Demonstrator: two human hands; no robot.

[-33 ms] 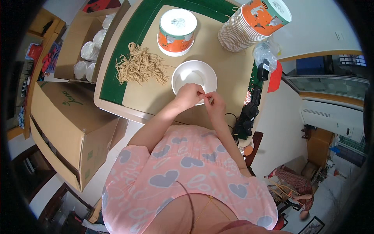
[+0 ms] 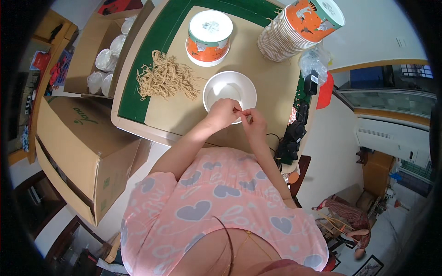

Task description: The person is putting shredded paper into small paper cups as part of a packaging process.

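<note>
The left hand [image 2: 223, 112] and the right hand [image 2: 254, 124] meet with bent fingers, thumb and fingertips pinched together, over the near rim of the white bowl [image 2: 229, 87]; whether a thin strand is held between them, I cannot tell. The bowl is on the brown sheet [image 2: 186, 117], in front of the person, and the heap of tan cords [image 2: 166, 77] lies to its left. I think the main danger is small: if the fingertips loosen, any strand in them could slip away. A wrist pressing down on the rim might also tip the bowl. The cords look tangled, so pulling one could drag others. A wide movement to the right might catch the black cable [image 2: 275, 138].
</note>
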